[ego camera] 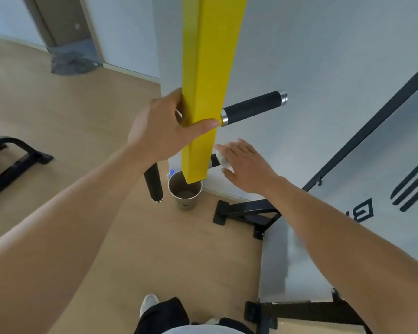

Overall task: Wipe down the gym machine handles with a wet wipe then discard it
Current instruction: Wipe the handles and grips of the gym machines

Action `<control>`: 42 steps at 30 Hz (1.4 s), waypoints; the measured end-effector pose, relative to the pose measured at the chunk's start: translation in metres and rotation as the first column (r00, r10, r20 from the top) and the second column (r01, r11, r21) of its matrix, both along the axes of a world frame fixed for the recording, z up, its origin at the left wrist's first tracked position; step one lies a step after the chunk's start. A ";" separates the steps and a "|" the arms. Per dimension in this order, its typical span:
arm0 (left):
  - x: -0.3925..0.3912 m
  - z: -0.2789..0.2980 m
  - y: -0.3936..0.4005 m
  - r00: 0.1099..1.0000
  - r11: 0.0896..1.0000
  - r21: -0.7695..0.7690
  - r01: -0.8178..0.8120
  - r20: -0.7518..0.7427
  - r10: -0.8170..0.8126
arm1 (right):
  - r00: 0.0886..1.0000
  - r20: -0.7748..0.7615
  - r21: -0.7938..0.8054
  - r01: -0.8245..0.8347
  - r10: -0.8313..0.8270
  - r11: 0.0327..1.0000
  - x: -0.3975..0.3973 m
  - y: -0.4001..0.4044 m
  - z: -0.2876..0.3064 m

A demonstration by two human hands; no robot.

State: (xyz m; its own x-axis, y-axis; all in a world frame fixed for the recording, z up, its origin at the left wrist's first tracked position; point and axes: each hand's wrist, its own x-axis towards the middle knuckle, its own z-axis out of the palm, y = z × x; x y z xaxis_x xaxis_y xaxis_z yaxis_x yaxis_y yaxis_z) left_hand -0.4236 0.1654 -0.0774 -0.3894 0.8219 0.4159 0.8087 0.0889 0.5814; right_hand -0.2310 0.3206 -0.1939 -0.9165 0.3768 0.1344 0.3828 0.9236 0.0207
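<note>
A yellow square machine arm (pixel 208 68) hangs down in the middle of the head view. My left hand (pixel 164 126) grips it near its lower part, thumb across the front. A black foam handle (pixel 253 107) with a chrome end sticks out to the right, bare. Lower down, a second right-side handle (pixel 214 162) is mostly hidden under my right hand (pixel 246 165), which holds a white wet wipe (pixel 223 160) wrapped around it. Another black handle (pixel 153 184) points down and left of the arm.
A round metal bin (pixel 185 191) stands on the wood floor just below the yellow arm, with a small blue-capped bottle (pixel 171 173) behind it. Black machine frame feet (pixel 246 213) lie at right and left (pixel 15 162). A grey wall is close behind.
</note>
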 end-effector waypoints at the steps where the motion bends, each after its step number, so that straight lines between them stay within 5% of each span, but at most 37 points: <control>1: 0.001 -0.002 0.000 0.999 0.999 0.016 -0.036 -0.032 0.036 | 1.000 0.015 0.030 0.007 -0.007 1.000 0.003 0.007 0.001; 10: 0.008 -0.011 0.001 0.947 0.966 0.162 -0.200 -0.222 0.234 | 0.998 -0.057 0.036 0.035 -0.033 0.999 -0.027 -0.026 -0.009; 16: 0.008 -0.013 0.003 0.944 0.965 0.186 -0.184 -0.239 0.226 | 0.946 -0.178 0.001 0.275 -0.271 0.961 -0.017 -0.016 -0.018; 24: 0.006 -0.015 0.004 0.932 0.958 0.203 -0.201 -0.262 0.251 | 0.979 -0.203 -0.313 -0.084 0.020 0.946 -0.009 -0.010 -0.004; 31: 0.002 -0.017 0.008 0.934 0.959 0.211 -0.187 -0.264 0.240 | 0.979 -0.198 -0.042 0.034 -0.042 0.999 -0.015 0.003 -0.002; 35: 0.003 -0.017 0.009 0.927 0.958 0.202 -0.205 -0.274 0.256 | 0.983 -0.155 0.023 -0.095 0.097 0.995 -0.028 0.001 0.001; 42: 0.005 -0.015 0.009 0.926 0.957 0.174 -0.232 -0.263 0.273 | 0.998 -0.054 0.203 0.040 -0.029 0.978 0.006 0.044 -0.003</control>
